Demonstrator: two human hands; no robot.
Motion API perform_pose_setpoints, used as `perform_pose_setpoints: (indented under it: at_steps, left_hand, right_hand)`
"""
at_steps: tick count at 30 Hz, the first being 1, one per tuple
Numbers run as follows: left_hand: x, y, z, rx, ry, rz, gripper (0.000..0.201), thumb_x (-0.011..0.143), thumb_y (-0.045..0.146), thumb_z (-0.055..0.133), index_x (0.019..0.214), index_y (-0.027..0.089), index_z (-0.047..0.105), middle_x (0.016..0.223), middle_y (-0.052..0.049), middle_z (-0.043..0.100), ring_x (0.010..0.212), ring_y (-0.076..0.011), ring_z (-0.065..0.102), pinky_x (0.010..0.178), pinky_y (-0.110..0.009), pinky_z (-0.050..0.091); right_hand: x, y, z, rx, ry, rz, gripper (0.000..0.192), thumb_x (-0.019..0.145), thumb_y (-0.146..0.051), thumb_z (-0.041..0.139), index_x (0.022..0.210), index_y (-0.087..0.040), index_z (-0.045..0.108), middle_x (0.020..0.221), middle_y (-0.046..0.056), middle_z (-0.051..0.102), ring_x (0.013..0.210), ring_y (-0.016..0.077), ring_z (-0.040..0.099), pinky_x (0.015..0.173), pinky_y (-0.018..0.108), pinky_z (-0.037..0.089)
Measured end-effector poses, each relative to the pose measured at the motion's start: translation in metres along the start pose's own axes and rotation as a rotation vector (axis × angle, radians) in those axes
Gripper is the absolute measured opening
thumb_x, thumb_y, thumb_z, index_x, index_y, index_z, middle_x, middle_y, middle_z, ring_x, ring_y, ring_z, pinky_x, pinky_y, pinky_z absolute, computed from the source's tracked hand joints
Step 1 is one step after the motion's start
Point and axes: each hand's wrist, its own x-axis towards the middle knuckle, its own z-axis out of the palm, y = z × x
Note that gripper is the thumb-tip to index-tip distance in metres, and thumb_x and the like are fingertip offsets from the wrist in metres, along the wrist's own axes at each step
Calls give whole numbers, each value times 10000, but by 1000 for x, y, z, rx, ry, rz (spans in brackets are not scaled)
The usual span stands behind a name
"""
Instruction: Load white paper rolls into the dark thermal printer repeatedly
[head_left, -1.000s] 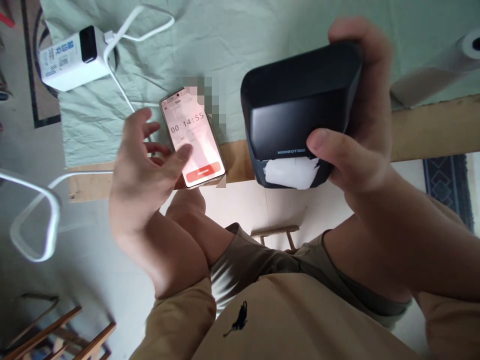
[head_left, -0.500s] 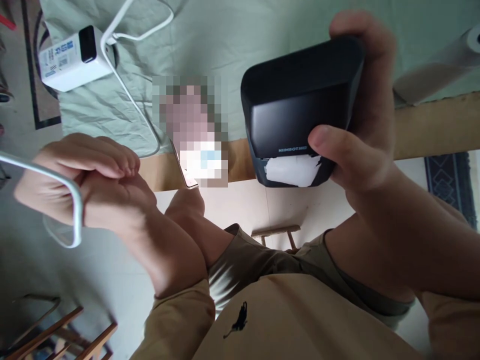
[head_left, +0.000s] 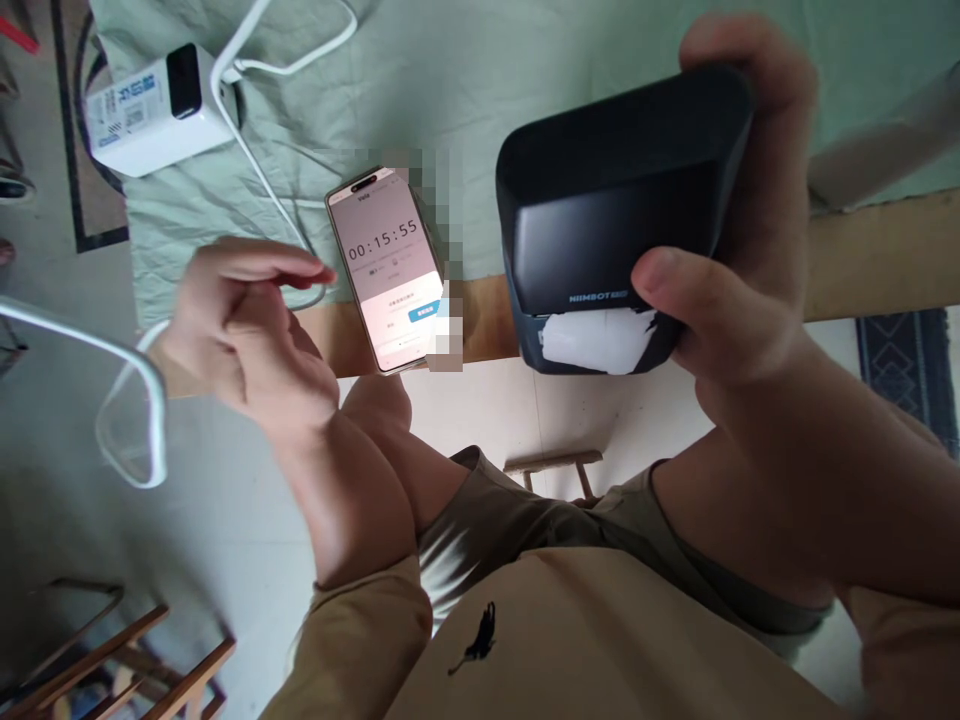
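My right hand (head_left: pixel 742 280) grips a black NIIMBOT label printer (head_left: pixel 611 255), its thumb on the front face near the brand name. A white patch with a ragged edge (head_left: pixel 596 340) shows along the printer's lower front. Left of the printer, a phone (head_left: pixel 390 265) lies at the table's edge, its screen lit with a timer reading 00:15:55; pixelation covers its right side. My left hand (head_left: pixel 247 330) hovers just left of the phone, most fingers curled in and a fingertip stretched toward the screen. I see nothing held in it.
A white box-shaped device (head_left: pixel 161 110) with a dark panel stands on the green cloth (head_left: pixel 450 60). Its white cable (head_left: pixel 259 165) runs toward the phone. Another white cable loop (head_left: pixel 154 420) hangs beside my left hand. A pale roll (head_left: pixel 885 150) lies at the right.
My left hand has moved right toward the phone, and a fingertip now reaches out from the curled hand. The phone screen is less covered by pixelation. The printer appears slightly further right.
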Motion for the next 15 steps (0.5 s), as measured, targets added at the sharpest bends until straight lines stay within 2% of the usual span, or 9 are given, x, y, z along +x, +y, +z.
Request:
perform_pose_setpoints:
  at_steps: [3, 8, 11, 13, 15]
  left_hand:
    - [-2, -13, -7, 60, -158, 70, 321, 726, 299, 440, 782, 205, 742, 749, -79, 607, 739, -238, 558, 690, -449, 433]
    - [-4, -22, -21, 35, -407, 169, 341, 683, 289, 437, 768, 273, 766, 892, -55, 646, 840, -250, 523, 762, -471, 413]
    - [-6, -18, -22, 119, -513, 116, 341, 685, 246, 447, 799, 270, 768, 970, -53, 641, 935, -262, 514, 843, -483, 398]
    - [-7, -15, -20, 137, -508, 74, 342, 676, 227, 452, 794, 262, 771, 978, -59, 635, 951, -265, 511, 859, -478, 390]
    - [-7, -15, -17, 89, -392, 92, 350, 694, 266, 441, 806, 254, 772, 927, -72, 611, 895, -252, 517, 811, -458, 404]
  right_hand:
    - [0, 1, 0, -2, -2, -2, 597, 655, -315, 664, 1210, -333, 445, 1041, -22, 445, 706, 40, 483, 595, 205, 495]
    - [-2, 1, 2, 20, 16, 21, 589, 650, -304, 665, 1198, -331, 453, 1009, -24, 456, 694, 43, 483, 588, 201, 504]
    - [-2, 2, 3, 28, 38, 18, 610, 624, -296, 675, 1193, -346, 461, 1013, -20, 471, 698, 58, 482, 572, 206, 503]
    - [-2, 3, 2, 30, 43, 27, 614, 613, -291, 675, 1186, -358, 465, 1033, -25, 483, 681, 58, 469, 551, 206, 495]
    - [-1, 2, 2, 29, 39, 26, 609, 611, -295, 668, 1182, -364, 468, 1055, -31, 482, 671, 54, 459, 541, 206, 485]
